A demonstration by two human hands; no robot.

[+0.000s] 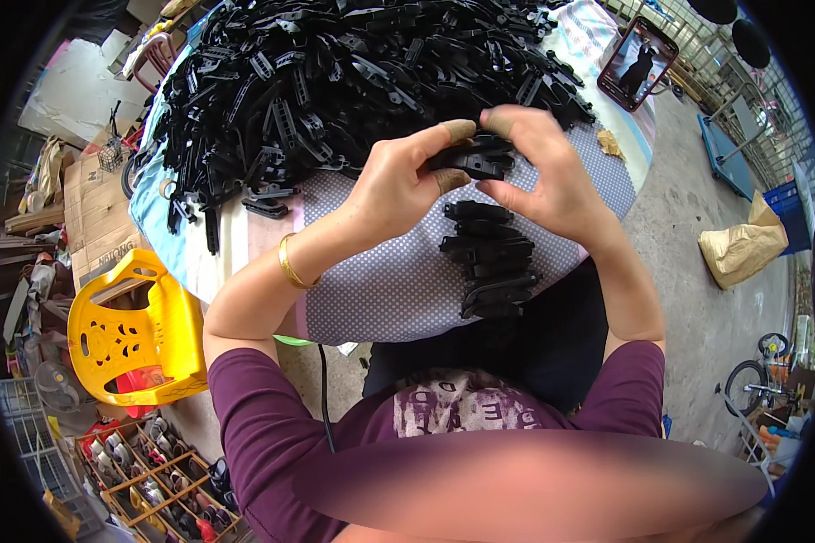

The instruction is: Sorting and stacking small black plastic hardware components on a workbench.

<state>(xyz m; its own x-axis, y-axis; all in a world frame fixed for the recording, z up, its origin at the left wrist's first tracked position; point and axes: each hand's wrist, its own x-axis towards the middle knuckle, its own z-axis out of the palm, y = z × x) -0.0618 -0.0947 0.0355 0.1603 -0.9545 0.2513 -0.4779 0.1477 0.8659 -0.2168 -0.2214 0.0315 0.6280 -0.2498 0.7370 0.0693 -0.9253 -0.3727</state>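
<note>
Both my hands are up over the table's near part, gripping a black plastic piece [482,161] between them. My left hand [400,176], with tan tape on its thumb and forefinger, pinches the piece's left end. At the other end, the thumb and fingers of my right hand [552,172] close round it, slightly smeared by motion. Just below the hands, a row of similar black plastic pieces [487,258] lies stacked side by side toward me. Beyond them spreads a large heap of loose black plastic parts [335,81]; their exact kind is unclear.
A dotted cloth [371,290] covers the table's near side. At the far right edge stands a phone [638,61] with a lit screen. A yellow plastic chair [136,335] is on the left, above a shoe rack [154,489]. A brown paper sack [743,242] sits on the floor at right.
</note>
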